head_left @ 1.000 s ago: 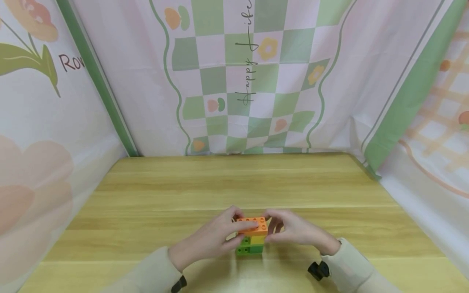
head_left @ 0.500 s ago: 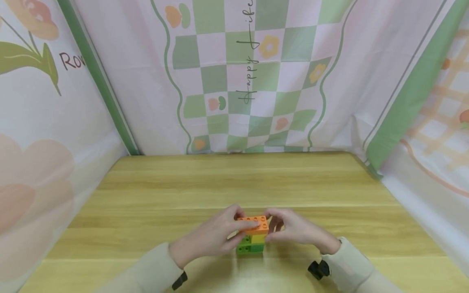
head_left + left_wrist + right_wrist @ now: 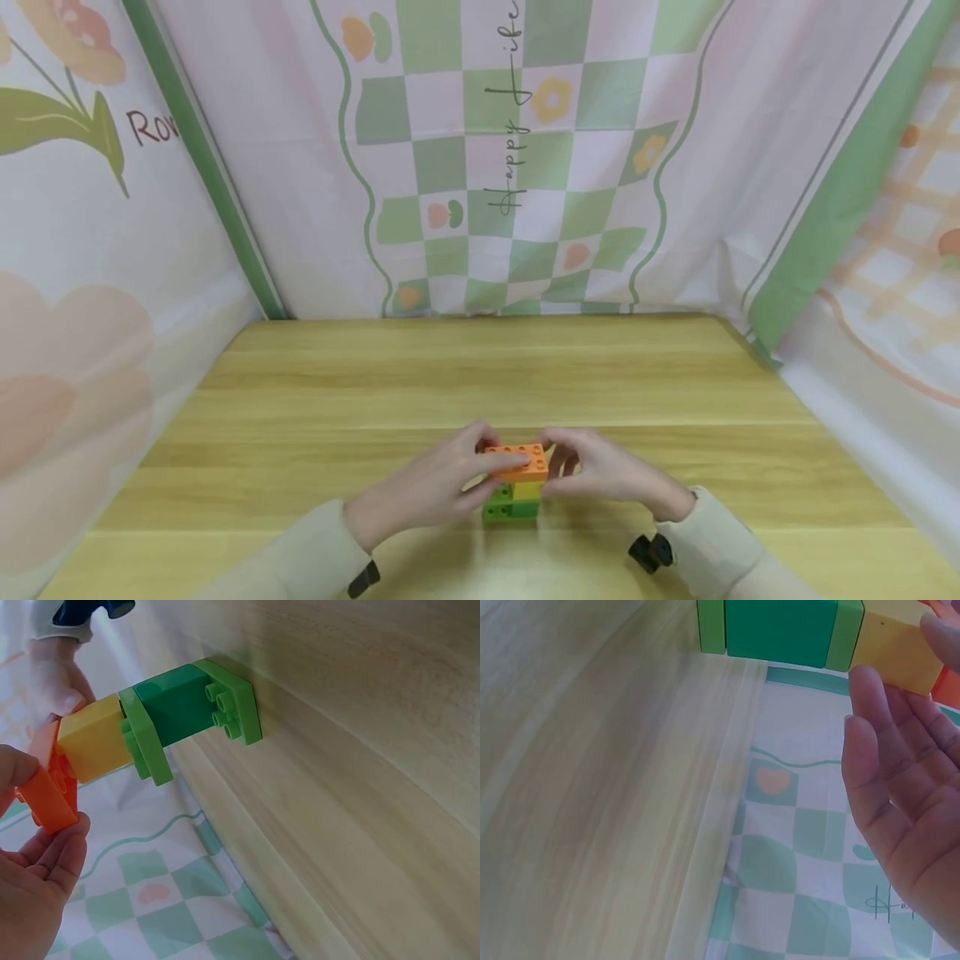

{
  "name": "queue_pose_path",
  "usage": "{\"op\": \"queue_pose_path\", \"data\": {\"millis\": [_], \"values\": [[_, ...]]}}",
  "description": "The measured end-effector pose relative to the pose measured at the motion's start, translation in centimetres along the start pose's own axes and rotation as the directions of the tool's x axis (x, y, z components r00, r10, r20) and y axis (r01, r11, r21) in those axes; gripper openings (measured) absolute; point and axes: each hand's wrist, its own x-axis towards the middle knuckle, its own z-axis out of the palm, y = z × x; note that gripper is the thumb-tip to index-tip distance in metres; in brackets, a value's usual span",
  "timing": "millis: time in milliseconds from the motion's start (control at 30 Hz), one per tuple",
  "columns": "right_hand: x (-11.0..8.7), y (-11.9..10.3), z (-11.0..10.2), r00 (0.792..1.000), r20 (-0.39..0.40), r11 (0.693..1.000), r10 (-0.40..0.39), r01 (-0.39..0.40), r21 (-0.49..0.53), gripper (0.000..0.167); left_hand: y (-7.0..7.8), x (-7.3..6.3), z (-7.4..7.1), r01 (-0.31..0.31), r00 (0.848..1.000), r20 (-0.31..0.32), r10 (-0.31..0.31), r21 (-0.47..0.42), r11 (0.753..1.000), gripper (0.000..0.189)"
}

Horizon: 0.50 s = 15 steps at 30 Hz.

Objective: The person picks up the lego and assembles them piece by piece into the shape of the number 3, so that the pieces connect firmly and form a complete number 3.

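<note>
A small tower of toy building bricks stands on the wooden table. From the bottom it has a light green plate brick (image 3: 244,701), a dark green block (image 3: 176,705), another light green plate brick (image 3: 146,735), a yellow block (image 3: 94,742) and an orange brick (image 3: 537,468) with studs on top. My left hand (image 3: 438,479) pinches the orange brick, its index finger lying across the studs. At the tower's right side, my right hand (image 3: 603,473) holds the yellow block between thumb and fingers, close under the orange brick. Some fingertips are hidden behind the tower.
The wooden table (image 3: 480,375) stretches away to a patterned cloth (image 3: 495,167) hanging at the back. Further cloths (image 3: 112,217) hang at the sides. Black devices (image 3: 651,552) sit at both wrists.
</note>
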Motion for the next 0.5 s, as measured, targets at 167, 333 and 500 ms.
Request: {"op": "queue_pose_path", "data": {"millis": [167, 333, 500], "values": [[0.06, 0.00, 0.06, 1.000, 0.001, 1.000, -0.004, 0.004, 0.002, 0.035, -0.04, -0.21, 0.07, -0.005, 1.000, -0.015, 0.004, -0.020, 1.000, 0.036], [0.12, 0.11, 0.08, 0.999, 0.001, 0.999, -0.034, 0.034, -0.004, 0.034, -0.07, -0.34, 0.16, -0.020, 0.999, -0.032, 0.020, -0.001, 1.000, 0.036], [0.13, 0.16, 0.01, 0.999, -0.003, 0.999, -0.035, 0.035, -0.005, 0.034, -0.11, -0.27, 0.23, -0.055, 0.997, -0.054, 0.057, 0.048, 0.997, 0.037]]}}
